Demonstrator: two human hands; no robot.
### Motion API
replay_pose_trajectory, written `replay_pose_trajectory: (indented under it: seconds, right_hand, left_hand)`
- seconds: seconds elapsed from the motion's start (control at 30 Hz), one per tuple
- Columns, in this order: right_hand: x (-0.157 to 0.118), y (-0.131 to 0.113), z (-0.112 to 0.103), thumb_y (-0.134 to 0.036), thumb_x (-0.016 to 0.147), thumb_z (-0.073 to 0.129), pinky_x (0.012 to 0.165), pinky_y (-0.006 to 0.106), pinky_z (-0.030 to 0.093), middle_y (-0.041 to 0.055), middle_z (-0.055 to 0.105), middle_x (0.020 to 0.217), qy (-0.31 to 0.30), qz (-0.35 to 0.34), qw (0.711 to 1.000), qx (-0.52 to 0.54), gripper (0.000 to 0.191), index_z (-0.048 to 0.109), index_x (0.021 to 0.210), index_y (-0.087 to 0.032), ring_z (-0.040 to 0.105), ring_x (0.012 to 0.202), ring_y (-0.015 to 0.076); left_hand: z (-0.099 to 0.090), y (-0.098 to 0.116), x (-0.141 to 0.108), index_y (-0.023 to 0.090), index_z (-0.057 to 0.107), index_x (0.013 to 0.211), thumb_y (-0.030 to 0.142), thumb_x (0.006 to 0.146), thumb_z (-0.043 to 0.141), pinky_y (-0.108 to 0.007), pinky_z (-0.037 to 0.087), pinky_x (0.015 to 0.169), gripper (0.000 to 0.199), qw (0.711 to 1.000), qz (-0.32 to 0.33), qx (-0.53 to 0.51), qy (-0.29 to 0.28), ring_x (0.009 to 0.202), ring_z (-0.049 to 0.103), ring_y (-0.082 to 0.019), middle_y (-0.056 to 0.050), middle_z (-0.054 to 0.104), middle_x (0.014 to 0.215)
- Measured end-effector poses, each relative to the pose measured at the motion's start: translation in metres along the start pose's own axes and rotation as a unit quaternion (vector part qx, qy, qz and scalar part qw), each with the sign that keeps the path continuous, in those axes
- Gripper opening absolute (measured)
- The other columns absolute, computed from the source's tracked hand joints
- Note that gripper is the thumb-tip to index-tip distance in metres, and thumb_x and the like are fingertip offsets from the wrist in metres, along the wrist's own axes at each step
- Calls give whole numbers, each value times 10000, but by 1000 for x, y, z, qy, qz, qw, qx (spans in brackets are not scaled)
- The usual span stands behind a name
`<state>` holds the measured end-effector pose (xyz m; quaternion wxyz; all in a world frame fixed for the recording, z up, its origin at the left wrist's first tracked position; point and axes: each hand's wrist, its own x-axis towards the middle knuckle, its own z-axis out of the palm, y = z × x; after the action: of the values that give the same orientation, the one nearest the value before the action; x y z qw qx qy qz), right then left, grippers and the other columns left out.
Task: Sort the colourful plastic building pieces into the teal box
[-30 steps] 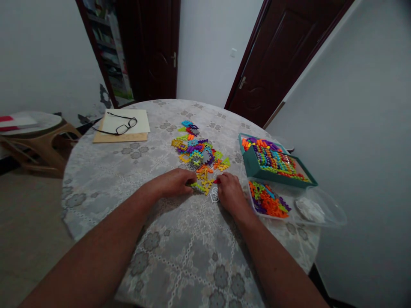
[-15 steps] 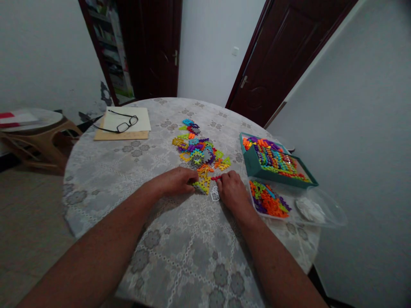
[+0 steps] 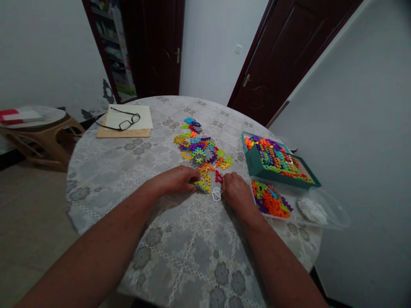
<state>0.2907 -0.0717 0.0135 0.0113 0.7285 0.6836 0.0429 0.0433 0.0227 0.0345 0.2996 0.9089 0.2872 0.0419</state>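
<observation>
My left hand [image 3: 184, 179] is closed on the left end of a joined yellow-and-green plastic building piece [image 3: 204, 185], which rests at the near end of the colourful pile. To its right, my right hand [image 3: 236, 190] has its fingers curled together around the edge of a small red toothed building piece [image 3: 218, 176]. Just below that piece lies a white openwork plastic piece [image 3: 216, 194]. Beyond both hands spreads a heap of interlocking plastic pieces [image 3: 199, 154] in purple, blue, yellow, green and orange. My fingertips are partly hidden on both sides.
Right of my right hand stands a clear plastic tub [image 3: 272, 217] of loose pieces. Behind it is a green box [image 3: 257, 166] with colourful rows. A clear lid [image 3: 337, 214] holds a white packet. Glasses [image 3: 128, 123] lie on papers [image 3: 146, 113] at the far left.
The red piece has turned from nearly edge-on to showing its flat toothed face beside my right fingers. My left hand keeps its hold. The whole view has shifted slightly.
</observation>
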Motion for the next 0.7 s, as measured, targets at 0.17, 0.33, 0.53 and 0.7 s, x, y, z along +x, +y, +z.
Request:
replay_pose_trajectory:
  seconds: [0.17,0.33,0.53,0.7]
  right_hand:
    - [-5,-3,-4,-360,1118,481,903,338,502,143,678,1152,10,2,1000,1,294,704,1145,-170,662,1075,264]
    - [-4,-2,-3,-406,1114,519,882,328,509,125,680,1171,7,-8,1000,-3,283,694,1172,-191,664,1085,260]
    - [5,3,2,-273,1128,450,867,302,509,144,686,1164,-12,-8,1000,-21,258,682,1160,-165,675,1089,245]
    - [7,3,5,-138,1089,426,866,309,509,145,703,1146,-10,30,999,-18,264,673,1183,-152,690,1060,237]
  left_hand:
    - [2,-2,1,236,658,953,203,827,650,-325,386,763,131,1000,-7,-4,8,860,570,-210,-33,701,953]
    - [1,0,0,240,677,950,189,830,647,-329,399,793,133,1000,9,-16,1,887,582,-215,-39,709,978]
    - [2,1,0,244,679,958,184,835,640,-319,396,803,142,1000,18,-18,-7,893,577,-205,-28,704,994]
    - [3,0,0,257,692,997,199,836,653,-312,408,817,176,1000,0,-26,-5,920,597,-207,-20,723,1023]
